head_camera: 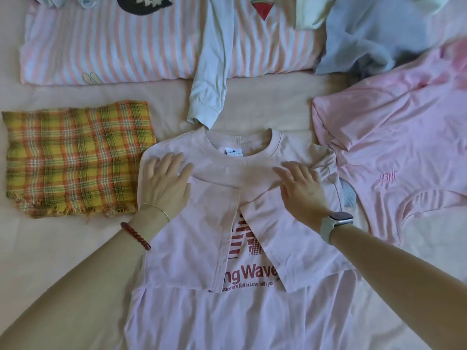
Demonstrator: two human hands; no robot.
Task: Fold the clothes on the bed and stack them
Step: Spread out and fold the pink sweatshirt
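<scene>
Two hands, left hand [165, 184] and right hand [302, 192], fingers flat and spread on one soft pale pink tee [202, 248]. One frayed plaid cloth [75, 157] beside it, plus one crumpled pink shirt [394, 157].

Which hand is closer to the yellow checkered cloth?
The left hand. It presses flat on the pale pink T-shirt, just beside the yellow checkered cloth. The right hand presses the shirt's other side, farther from the cloth.
</scene>
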